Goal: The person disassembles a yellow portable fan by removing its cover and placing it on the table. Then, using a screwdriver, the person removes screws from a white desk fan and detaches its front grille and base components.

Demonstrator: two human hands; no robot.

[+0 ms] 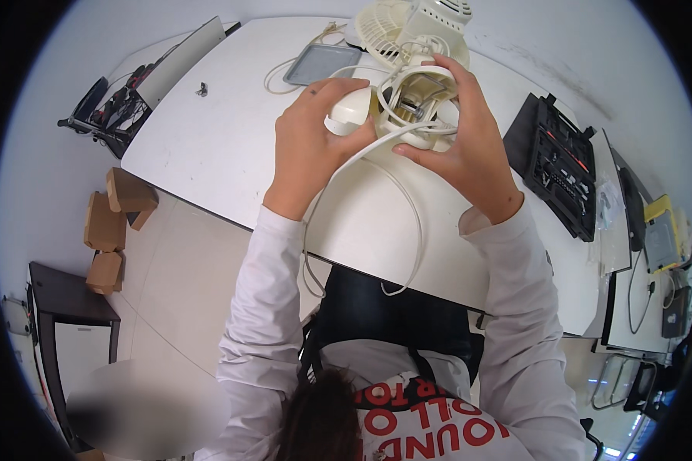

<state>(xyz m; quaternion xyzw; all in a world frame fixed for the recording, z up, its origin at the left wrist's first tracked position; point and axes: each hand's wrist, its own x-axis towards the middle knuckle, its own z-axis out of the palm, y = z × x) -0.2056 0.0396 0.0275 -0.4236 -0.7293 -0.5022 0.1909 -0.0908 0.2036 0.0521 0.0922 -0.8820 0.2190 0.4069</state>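
My left hand (pixel 307 142) is closed around a smooth cream rounded cover (pixel 351 107), thumb below and fingers above it. Just right of the cover, my right hand (pixel 469 150) grips an open cream fan housing (pixel 443 77) by its side. The housing's hollow faces up, and wires and a metal part show inside. A white power cord (pixel 374 144) runs across the housing's front and loops down past the table's front edge. Behind the housing are a cream fan grille (pixel 382 32) and a vented cream fan part (pixel 443 21). The fingertips on the far side are partly hidden.
A grey tray (pixel 323 64) lies at the back of the white table (pixel 231 146), beside a cable. A small metal part (pixel 201 90) sits at left. At right lies an open black tool case (pixel 553 165). Cardboard boxes (pixel 106 223) stand on the floor at left.
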